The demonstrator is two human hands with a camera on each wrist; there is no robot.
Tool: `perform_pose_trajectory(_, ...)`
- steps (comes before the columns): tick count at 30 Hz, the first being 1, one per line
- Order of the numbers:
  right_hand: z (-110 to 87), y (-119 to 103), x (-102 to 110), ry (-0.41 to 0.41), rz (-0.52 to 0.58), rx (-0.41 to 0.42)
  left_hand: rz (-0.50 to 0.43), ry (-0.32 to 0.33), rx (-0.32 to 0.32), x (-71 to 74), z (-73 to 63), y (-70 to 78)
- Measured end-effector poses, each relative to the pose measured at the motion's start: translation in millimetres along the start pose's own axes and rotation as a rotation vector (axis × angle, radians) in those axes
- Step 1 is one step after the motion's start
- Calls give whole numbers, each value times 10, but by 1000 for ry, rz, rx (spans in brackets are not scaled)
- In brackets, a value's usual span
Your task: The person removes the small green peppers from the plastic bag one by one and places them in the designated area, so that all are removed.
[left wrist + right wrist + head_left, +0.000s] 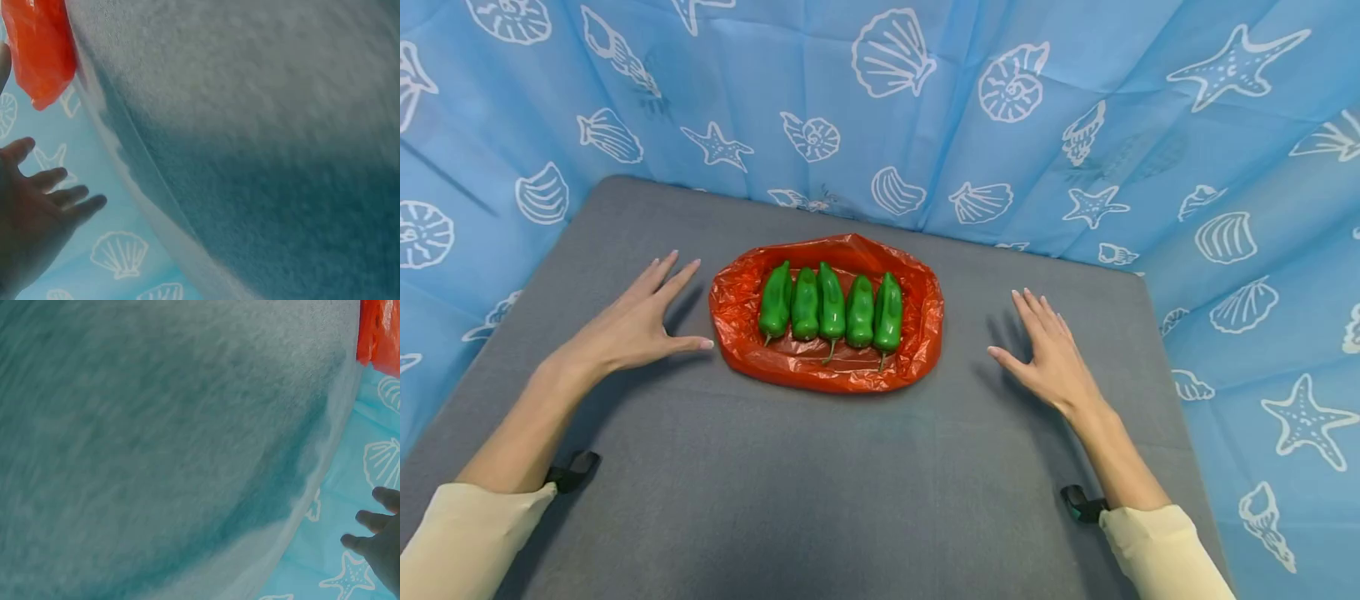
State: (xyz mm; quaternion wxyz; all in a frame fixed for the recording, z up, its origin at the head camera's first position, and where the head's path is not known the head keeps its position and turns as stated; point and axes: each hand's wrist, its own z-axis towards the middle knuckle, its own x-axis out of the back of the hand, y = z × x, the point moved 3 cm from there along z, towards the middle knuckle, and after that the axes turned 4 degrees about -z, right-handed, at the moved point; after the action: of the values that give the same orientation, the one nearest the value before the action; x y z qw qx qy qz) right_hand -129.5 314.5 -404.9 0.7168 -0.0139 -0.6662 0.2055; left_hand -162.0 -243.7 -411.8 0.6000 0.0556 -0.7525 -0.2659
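Observation:
Several green peppers (831, 304) lie side by side in a row inside a red plastic bag (752, 373), its edge spread out around them in an oval. To the left of the bag my left hand (632, 321) hovers with fingers spread, the thumb tip close to the bag's left edge. My right hand (1048, 354) is farther off on the other side, fingers straight and thumb apart, holding nothing. In the left wrist view the bag (40, 53) shows at the upper left, above the spread fingers. The right wrist view catches only a corner of the bag (379, 337).
A grey cloth-covered table (842, 492) carries the bag near its far side. Behind and to both sides hangs a blue curtain (925, 125) printed with white shells and starfish. Dark straps with small devices (574, 471) sit at the wrists by the cream sleeves.

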Motion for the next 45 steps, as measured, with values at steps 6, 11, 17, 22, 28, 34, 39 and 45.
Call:
perform_pose_trajectory(6,32,-94,-1,65,47,64,-40,3,-29,-6,46,76)
perform_pose_trajectory(11,67,-205,8,138,86,132,-94,5,-49,17,79,142)
perform_pose_trajectory(17,127,-314,8,193,190,152,-148,1,-94,27,129,202)
perform_pose_trajectory(22,192,-407,-4,199,287,174,-268,-5,-142,6,197,230)
perform_pose_trajectory(28,262,-621,36,190,413,206,-307,-31,-138,-34,260,238)
perform_pose_trajectory(34,286,-957,178,124,564,198,-350,-44,-160,-82,313,234)
perform_pose_trajectory(39,329,-1037,148,87,615,182,-328,-78,-147,-92,322,255)
perform_pose_trajectory(45,434,-1130,121,12,664,169,-305,-123,-123,-86,316,297)
